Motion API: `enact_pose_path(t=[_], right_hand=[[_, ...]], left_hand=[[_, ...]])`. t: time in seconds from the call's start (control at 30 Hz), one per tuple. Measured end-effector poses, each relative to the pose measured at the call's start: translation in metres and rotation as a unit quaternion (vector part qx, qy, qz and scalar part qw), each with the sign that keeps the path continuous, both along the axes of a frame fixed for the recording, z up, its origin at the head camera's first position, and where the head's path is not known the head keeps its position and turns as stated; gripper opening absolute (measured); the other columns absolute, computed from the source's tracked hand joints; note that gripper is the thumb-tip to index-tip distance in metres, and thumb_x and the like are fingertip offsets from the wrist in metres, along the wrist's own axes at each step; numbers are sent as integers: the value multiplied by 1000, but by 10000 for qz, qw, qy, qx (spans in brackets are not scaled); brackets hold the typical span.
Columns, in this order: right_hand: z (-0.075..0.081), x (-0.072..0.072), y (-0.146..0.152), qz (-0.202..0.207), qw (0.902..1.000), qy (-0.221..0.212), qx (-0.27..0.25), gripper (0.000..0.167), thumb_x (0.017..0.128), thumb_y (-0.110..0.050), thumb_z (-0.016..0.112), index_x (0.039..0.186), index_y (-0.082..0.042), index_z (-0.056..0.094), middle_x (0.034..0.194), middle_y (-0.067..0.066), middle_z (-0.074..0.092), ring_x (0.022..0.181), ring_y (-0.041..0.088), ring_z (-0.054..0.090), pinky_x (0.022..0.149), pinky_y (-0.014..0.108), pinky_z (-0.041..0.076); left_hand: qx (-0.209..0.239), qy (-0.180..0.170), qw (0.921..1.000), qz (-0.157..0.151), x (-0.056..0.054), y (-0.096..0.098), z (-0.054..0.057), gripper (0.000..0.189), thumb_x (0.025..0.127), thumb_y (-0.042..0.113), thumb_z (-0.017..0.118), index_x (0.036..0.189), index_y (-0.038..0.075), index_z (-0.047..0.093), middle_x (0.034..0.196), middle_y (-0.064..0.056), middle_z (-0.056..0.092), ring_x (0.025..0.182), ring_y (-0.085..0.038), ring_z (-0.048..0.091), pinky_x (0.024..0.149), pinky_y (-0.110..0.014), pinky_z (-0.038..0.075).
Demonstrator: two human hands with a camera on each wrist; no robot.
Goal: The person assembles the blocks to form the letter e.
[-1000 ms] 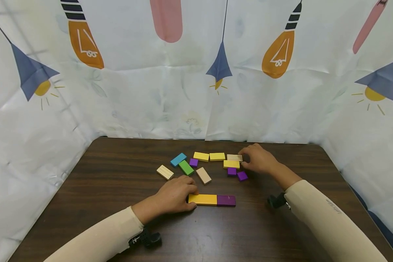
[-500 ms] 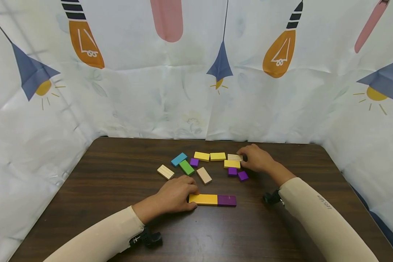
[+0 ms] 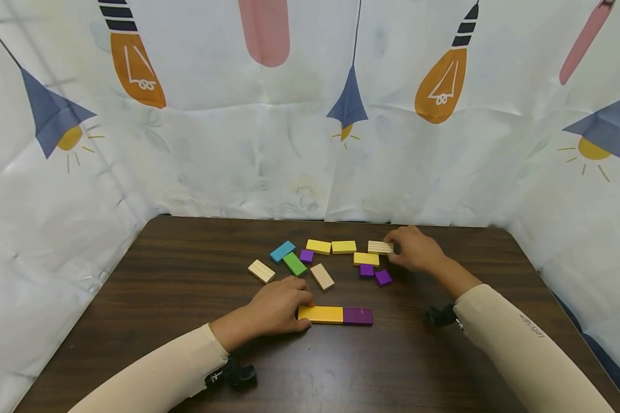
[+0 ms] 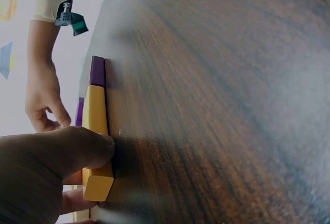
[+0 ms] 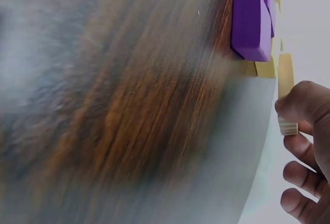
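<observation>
The left hand grips the long yellow block, hiding its left end from the head view; a smooth, dark purple block abuts the other end. Farther back, the right hand pinches a striped, pale wooden block; whether this touches the wood-grained bench is unclear. The right wrist view crops that hand.

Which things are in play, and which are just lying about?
In play, apparently: yellow block pinched by the left hand; dark purple block abutting it; striped wooden block held in the right hand.

Lying about, seemingly: blue block; green block; three other yellow blocks; three small purple blocks; two other wooden blocks.
</observation>
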State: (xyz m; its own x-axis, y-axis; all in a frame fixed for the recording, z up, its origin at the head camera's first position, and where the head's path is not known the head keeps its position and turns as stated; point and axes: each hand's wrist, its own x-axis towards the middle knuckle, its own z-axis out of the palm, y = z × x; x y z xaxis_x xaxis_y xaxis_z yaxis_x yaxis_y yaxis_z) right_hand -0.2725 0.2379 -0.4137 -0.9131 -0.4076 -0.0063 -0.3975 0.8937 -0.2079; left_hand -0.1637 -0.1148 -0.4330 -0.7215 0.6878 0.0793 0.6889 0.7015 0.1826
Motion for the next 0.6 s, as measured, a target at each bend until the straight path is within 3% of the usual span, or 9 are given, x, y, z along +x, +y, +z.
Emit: enact_pose_path(t=[0.3, 0.6], right_hand=[[8, 20, 8, 40, 9993, 352, -76, 31, 88, -25, 79, 115, -13, 73, 108, 6, 67, 111, 33, 58, 66, 46, 51], [9, 46, 4, 310, 9979, 468, -313, 29, 83, -28, 83, 107, -14, 75, 95, -2, 64, 94, 22, 58, 64, 38, 50]], left_hand=[[-11, -27, 10000, -12, 0, 1, 0, 28, 83, 41, 83, 102, 21, 77, 104, 4, 62, 100, -17, 58, 81, -38, 52], [-16, -66, 10000, 1, -1, 2, 1, 29, 83, 41, 83, 102, 21, 77, 103, 4, 62, 99, -17, 58, 81, -37, 52]])
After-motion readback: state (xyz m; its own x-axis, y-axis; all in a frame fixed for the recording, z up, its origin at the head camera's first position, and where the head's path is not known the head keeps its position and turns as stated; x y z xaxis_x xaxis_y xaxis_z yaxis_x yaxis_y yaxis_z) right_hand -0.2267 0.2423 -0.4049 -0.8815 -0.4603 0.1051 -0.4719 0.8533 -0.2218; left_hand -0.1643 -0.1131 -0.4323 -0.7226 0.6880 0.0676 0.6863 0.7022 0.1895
